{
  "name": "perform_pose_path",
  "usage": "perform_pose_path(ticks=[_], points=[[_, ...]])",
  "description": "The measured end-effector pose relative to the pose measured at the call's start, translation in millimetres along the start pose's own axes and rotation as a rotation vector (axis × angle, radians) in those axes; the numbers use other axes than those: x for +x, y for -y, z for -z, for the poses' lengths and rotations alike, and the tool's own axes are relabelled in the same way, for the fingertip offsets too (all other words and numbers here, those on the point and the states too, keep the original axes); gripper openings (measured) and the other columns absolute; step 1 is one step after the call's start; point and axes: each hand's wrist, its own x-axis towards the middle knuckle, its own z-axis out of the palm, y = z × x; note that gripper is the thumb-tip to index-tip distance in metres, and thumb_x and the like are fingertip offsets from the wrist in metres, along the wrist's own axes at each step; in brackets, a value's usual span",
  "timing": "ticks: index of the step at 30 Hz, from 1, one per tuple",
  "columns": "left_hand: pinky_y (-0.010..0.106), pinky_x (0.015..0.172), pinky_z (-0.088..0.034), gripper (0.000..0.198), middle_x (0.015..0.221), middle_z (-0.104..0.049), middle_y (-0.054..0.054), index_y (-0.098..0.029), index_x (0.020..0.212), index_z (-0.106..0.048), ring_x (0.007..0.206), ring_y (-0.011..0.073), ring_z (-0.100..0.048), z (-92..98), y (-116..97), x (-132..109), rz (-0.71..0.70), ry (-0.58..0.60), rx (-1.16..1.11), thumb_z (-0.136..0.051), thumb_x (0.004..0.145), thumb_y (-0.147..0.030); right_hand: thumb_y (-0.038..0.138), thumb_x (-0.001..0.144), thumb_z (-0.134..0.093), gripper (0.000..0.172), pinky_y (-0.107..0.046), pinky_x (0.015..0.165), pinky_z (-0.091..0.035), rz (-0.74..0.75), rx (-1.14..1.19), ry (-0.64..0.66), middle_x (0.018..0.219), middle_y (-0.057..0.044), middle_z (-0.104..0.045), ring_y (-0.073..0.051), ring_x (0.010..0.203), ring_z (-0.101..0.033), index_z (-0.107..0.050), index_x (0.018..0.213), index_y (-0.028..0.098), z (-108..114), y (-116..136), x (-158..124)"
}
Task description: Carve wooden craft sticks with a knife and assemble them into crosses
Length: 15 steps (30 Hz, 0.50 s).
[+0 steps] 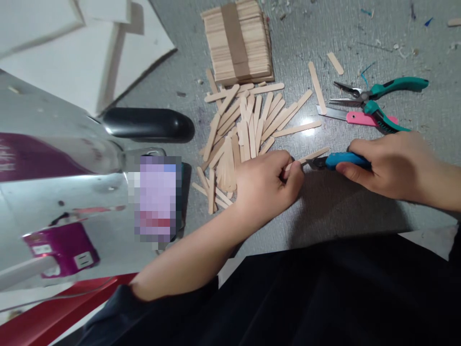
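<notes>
I saw the left hand (264,178), over the near edge of the pile (248,137) on the bench (302,38), pinched on a stick (319,154) slanting lengthwise rightward and away from the body, the blue cutter (340,160) clasped in the right hand (385,166) pointing leftward at its near side.

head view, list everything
stick bundle: one, tan, top
loose sticks: many, tan, centre
held stick: one, tan, left hand
cutters: one, blue, right hand
pliers: one, teal, right
knife: one, pink, partly under pliers
scraps: several, mixed, top
boards: several, white, upper left
rounded object: one, black, left
pixelated device: one, lilac, left
bottle: one, purple-labelled, left
adapter: one, purple, lower left
surface: one, red, lower left
table: one, grey, underneath
garment: one, dark, bottom
left hand: one, bare, centre
right hand: one, bare, right
</notes>
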Motion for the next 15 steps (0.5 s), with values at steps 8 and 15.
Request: perform_pose_path(ticks=[8, 15], points=[[0.036, 0.06, -0.027, 0.043, 0.058, -0.045, -0.001, -0.026, 0.068, -0.04, 0.057, 0.0171, -0.044, 0.3, 0.1, 0.9, 0.016, 0.015, -0.002, -0.063, 0.103, -0.036, 0.086, 0.111, -0.056, 0.064, -0.041, 0.068, -0.012, 0.0, -0.051, 0.033, 0.068, -0.007, -0.068, -0.022, 0.057, -0.049, -0.067, 0.087, 0.028, 1.5, 2.7, 2.1], [0.037, 0.061, -0.027, 0.05, 0.056, -0.04, -0.002, -0.027, 0.065, -0.034, 0.056, 0.0169, -0.041, -0.9, 2.3, 1.3, 0.005, 0.025, -0.002, -0.065, 0.104, -0.038, 0.086, 0.111, -0.051, 0.065, -0.041, 0.068, -0.012, -0.009, -0.098, 0.057, 0.07, -0.008, -0.07, -0.023, 0.058, -0.05, -0.07, 0.091, 0.027, 1.2, 4.0, 2.9]])
